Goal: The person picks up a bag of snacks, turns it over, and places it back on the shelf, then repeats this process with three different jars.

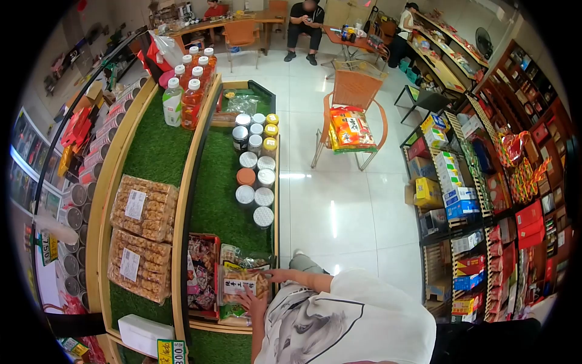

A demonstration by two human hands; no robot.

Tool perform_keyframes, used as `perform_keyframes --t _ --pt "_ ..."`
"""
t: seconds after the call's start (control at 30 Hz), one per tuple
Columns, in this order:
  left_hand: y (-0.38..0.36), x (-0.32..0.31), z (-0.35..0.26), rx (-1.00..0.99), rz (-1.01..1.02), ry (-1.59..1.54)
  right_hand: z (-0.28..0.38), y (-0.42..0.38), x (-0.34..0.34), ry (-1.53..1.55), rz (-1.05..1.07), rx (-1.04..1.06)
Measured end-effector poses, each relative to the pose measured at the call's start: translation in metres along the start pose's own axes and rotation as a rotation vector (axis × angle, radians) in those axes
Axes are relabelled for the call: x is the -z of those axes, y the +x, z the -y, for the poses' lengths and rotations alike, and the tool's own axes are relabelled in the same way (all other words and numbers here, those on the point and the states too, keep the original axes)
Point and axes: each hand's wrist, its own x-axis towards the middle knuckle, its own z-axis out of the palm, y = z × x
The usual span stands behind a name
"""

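A clear bag of light brown snack sticks with a white label (233, 284) lies at the front end of the green-lined shelf. My left hand (253, 303) holds its lower right side, fingers spread over the plastic near the label. At its upper right edge, my right hand (280, 276) grips the bag with bent fingers; the fingertips are small and partly unclear. Other bags (239, 253) lie behind and under it. Just left of it stands a red box of small wrapped sweets (202, 273).
Lidded jars (245, 195) stand farther along the shelf. Two packs of nut pastries (144, 206) and bottles (192, 103) occupy the left tier. A chair (357, 91) bears colourful packages. Stocked shelves (461, 200) line the right. A seated person (306, 27) and others are farther back.
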Motion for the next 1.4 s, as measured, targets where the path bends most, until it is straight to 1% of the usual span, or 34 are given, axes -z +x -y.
perform_keyframes --t 0.17,0.27,0.37,0.43,0.5,0.57,0.6,0.67,0.77,0.87,1.0,1.1,1.2,1.23,1.27,1.3,1.33,1.4 --pt "-0.002 0.003 -0.003 0.013 0.014 0.004 -0.057 0.042 -0.023 -0.062 -0.139 0.286" --pt "0.0 -0.002 0.001 -0.014 -0.022 0.016 -0.069 0.051 -0.03 -0.07 -0.182 0.332" --pt "-0.003 0.005 -0.006 0.045 0.044 -0.018 0.002 -0.002 0.001 0.066 0.034 -0.049" --pt "0.001 -0.001 -0.001 0.016 0.012 -0.011 0.007 -0.006 0.003 0.052 0.038 -0.061" --pt "0.004 -0.006 0.003 -0.002 -0.009 -0.005 0.008 -0.006 0.002 0.038 0.012 -0.023" --pt "0.005 -0.007 0.006 -0.008 -0.019 0.002 -0.022 0.016 -0.012 0.026 -0.044 0.066" --pt "0.005 -0.007 0.006 -0.017 -0.025 0.004 -0.029 0.022 -0.015 0.028 -0.035 0.049" --pt "0.005 -0.008 0.007 -0.031 -0.038 0.009 -0.037 0.03 -0.017 0.03 -0.016 0.015" --pt "-0.001 0.0 0.003 -0.035 -0.013 -0.035 -0.034 0.028 -0.016 -0.013 -0.054 0.084" --pt "-0.009 0.014 -0.011 0.056 0.068 -0.045 -0.017 0.016 -0.005 0.024 0.006 0.02" --pt "0.003 -0.002 0.004 -0.005 -0.003 -0.037 -0.022 0.019 -0.006 0.079 0.027 -0.04" --pt "0.003 -0.002 0.005 -0.006 0.003 -0.025 -0.024 0.022 -0.005 0.06 0.045 -0.047" --pt "-0.001 -0.003 0.006 -0.065 -0.044 -0.059 -0.005 0.006 0.004 -0.015 0.041 0.011" --pt "0.0 -0.004 0.007 -0.077 -0.057 -0.06 -0.009 0.007 0.003 -0.026 0.034 0.025" --pt "0.003 -0.006 0.006 -0.083 -0.071 -0.063 -0.035 0.029 -0.002 -0.02 0.021 0.033" --pt "0.0 -0.003 0.004 -0.077 -0.086 -0.069 -0.03 0.028 -0.007 -0.017 0.019 0.042" --pt "-0.004 -0.003 0.004 -0.097 -0.115 -0.044 -0.03 0.024 -0.008 0.01 0.038 -0.006" --pt "-0.002 -0.004 0.005 -0.095 -0.131 -0.02 0.003 0.008 0.009 0.026 0.074 -0.069"
